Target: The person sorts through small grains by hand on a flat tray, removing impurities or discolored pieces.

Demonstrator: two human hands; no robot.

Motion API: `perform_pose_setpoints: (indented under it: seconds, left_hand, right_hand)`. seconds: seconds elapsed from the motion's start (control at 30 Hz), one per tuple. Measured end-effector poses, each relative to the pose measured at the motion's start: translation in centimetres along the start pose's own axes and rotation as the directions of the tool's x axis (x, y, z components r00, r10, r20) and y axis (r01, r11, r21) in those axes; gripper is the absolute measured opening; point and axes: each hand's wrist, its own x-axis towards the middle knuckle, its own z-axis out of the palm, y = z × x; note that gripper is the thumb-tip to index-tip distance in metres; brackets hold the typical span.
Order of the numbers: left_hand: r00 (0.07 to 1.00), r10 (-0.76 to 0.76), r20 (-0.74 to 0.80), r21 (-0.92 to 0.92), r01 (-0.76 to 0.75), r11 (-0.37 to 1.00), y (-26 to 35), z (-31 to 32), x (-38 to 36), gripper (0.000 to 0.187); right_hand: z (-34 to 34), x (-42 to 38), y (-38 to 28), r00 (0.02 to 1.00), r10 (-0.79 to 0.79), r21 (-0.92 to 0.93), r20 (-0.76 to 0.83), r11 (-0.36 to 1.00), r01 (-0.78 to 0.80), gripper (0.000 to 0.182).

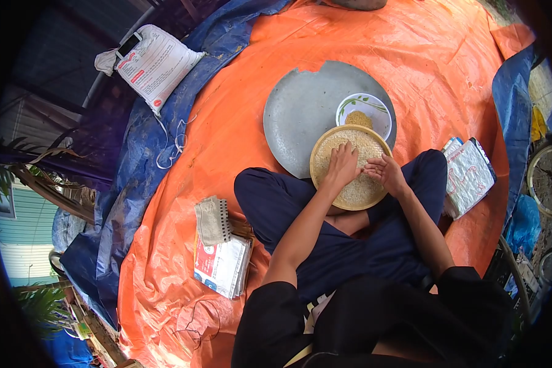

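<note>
Atop the pale grain in a round basket, the left hand lies palm down, its fingers slightly parted. Just beside it, toward the right rim, the right hand is turned partly sideways, fingers loosely extended; whether it pinches any grain I cannot tell. The basket sits at the person's crossed legs. Beyond its far rim, a white bowl of darker yellow grain stands on a gray tray with a broken edge. Orange tarp spreads underneath, and farther left lies a white sack.
</note>
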Motion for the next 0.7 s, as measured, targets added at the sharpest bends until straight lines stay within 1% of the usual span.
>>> perform_pose_setpoints:
  seconds: [0.43, 0.53, 0.63, 0.7]
  left_hand:
    - [1.000, -0.018, 0.014, -0.020, 0.019, 1.000, -0.05, 0.13, 0.07, 0.055]
    - [1.000, -0.013, -0.008, -0.021, 0.013, 1.000, -0.06, 0.05, 0.00, 0.054]
    - [0.999, -0.027, 0.024, -0.042, 0.028, 0.999, -0.07, 0.01, 0.08, 0.055]
    - [1.000, -0.025, 0.014, -0.037, 0.025, 0.999, -0.08, 0.04, 0.06, 0.055]
  right_hand:
    - [-0.04, 0.00, 0.09, 1.000, 0.006, -0.010, 0.004, 1.000, -0.006, 0.053]
    - [0.09, -0.04, 0.03, 1.000, 0.003, -0.017, 0.004, 1.000, -0.003, 0.052]
    - [0.04, -0.01, 0.02, 1.000, 0.009, -0.026, 0.015, 1.000, -0.008, 0.052]
    - [-0.05, 0.04, 0.07, 1.000, 0.011, -0.030, 0.015, 0.999, -0.011, 0.053]
